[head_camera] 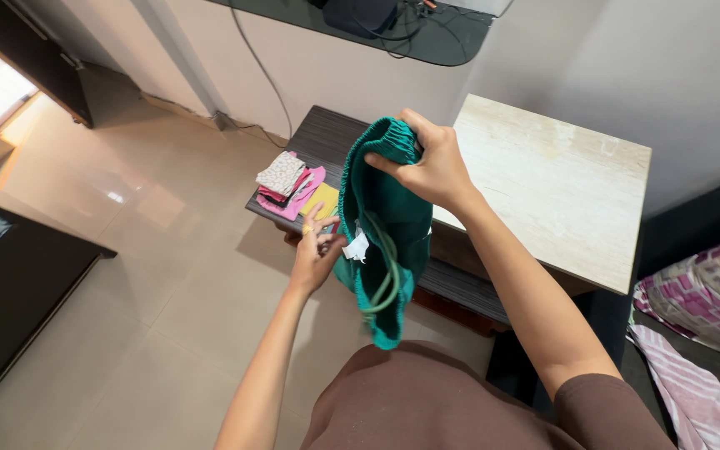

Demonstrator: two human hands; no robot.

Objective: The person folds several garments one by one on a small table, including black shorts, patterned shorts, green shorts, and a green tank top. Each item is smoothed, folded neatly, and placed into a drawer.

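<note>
I see one green knitted garment with a gathered elastic waistband [381, 221], and it hangs in the air in front of the body, above the floor and just before the dark striped wooden tabletop [327, 137]. One light green drawstring [387, 275] and one white label [357, 247] hang from it. On the tabletop lies one small pile of folded cloths in pink, yellow and flowered pattern [293, 185]. Beside it stands one pale marble-like tabletop [560, 183].

The right hand [431, 167] is raised with the arm stretched forward, and its fingers are closed tight on the waistband. The left hand [317, 250] is lower, with the fingers half curled, pinching the edge of the garment near the label.
</note>
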